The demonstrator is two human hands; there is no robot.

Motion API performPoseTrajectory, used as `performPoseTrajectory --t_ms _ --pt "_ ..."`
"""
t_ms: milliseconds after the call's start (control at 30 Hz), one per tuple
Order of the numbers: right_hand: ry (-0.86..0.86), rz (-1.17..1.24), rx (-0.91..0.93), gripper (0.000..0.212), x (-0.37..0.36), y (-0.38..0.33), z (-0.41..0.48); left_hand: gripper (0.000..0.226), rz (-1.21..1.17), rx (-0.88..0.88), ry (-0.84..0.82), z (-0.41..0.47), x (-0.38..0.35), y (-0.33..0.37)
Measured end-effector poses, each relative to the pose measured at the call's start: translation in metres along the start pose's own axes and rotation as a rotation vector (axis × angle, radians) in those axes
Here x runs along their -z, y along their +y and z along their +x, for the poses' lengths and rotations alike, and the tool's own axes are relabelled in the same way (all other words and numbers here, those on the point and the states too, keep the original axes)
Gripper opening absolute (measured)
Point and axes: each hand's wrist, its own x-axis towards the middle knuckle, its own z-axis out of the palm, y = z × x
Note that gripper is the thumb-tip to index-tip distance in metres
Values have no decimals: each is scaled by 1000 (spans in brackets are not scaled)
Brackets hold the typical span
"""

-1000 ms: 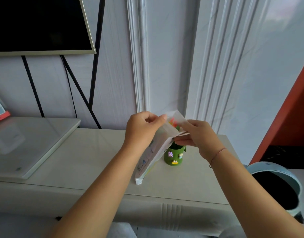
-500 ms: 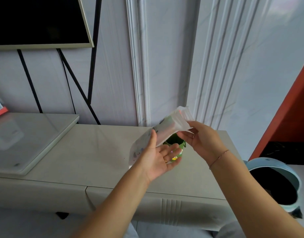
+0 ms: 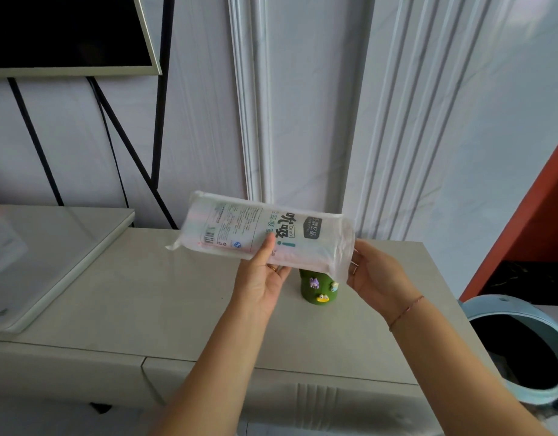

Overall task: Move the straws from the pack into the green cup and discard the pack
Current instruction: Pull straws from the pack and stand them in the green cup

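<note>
A translucent white straw pack [image 3: 240,228] with printed lettering lies almost level in the air, above the cabinet top. My left hand [image 3: 262,284] grips it from below near its middle, thumb on the printed face. My right hand [image 3: 378,278] holds the pack's loose right end, its fingertips partly behind the plastic. Directly under that end stands the green cup [image 3: 318,292] with small cartoon stickers, its rim hidden by the pack. Only faint pink shows through the plastic, so the straws cannot be made out.
The cup stands on a pale cabinet top [image 3: 145,294]. A raised glass-topped slab [image 3: 51,253] takes up the left side. A light blue bin [image 3: 504,305] with a black liner stands on the floor at the right. A dark screen [image 3: 67,33] hangs on the wall at upper left.
The pack has swung from steeply tilted to nearly level over the cup. My left hand moved from the pack's top to underneath it, gripping its middle. My right hand stays at the right end.
</note>
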Motion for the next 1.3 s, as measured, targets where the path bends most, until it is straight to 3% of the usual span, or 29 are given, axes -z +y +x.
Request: performPoseTrajectory --t_ms 333,433,633,900,1033,1200,1300 --pt "6 181 -67 23 0 10 16 65 305 -257 -173 8 -2 3" --pt "-18 206 -98 35 -7 13 17 68 334 -308 -244 7 -9 7" --pt "-88 246 -130 40 -17 13 17 70 366 -263 -313 5 -13 6" --pt "-15 166 -138 12 -20 5 11 72 306 -355 -166 6 -17 12" --pt "-9 130 -129 12 -21 7 11 67 278 -356 -117 5 -16 13" --pt "40 -280 44 19 -10 9 10 59 172 -298 -71 11 -9 23" --pt "64 -361 165 23 -11 8 9 49 123 -223 -34 11 -2 20"
